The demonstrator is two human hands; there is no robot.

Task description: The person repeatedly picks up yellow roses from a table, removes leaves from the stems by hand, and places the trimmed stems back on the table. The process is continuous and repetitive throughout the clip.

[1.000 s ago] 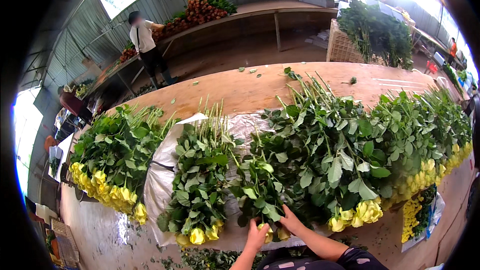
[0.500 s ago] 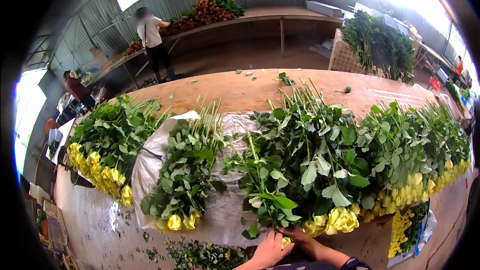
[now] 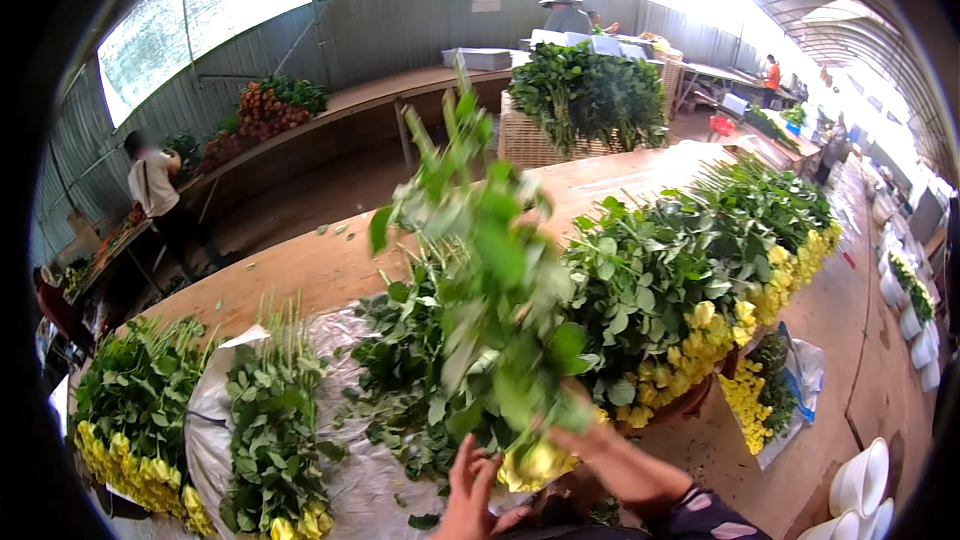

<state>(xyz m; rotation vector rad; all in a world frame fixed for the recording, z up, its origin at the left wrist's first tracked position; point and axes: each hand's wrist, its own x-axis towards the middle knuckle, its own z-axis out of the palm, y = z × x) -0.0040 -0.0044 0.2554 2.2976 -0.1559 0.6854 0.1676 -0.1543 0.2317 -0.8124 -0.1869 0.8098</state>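
My right hand (image 3: 582, 433) is closed around a yellow rose (image 3: 538, 464) close below its bloom; its long leafy stem stands up over the table, smeared by motion. My left hand (image 3: 470, 495) is just left of the bloom, fingers apart, holding nothing that I can see. Behind the raised stem lie more leafy rose stems (image 3: 405, 340), partly hidden by it. To the left, a bunch of yellow roses (image 3: 275, 420) rests on a whitish wrapping sheet (image 3: 325, 485), blooms toward me.
Yellow roses (image 3: 725, 310) line the table (image 3: 255, 295) at right, and another bunch (image 3: 125, 390) lies far left. A wrapped bouquet (image 3: 755, 395) is below right, near white buckets (image 3: 860, 480). Greenery fills a crate (image 3: 522, 138) behind. Other people stand farther off.
The view has swung to the right. My hands, together at a bloom before, are now apart. My right hand has brought the rose up, its stem moving in front of the pile.
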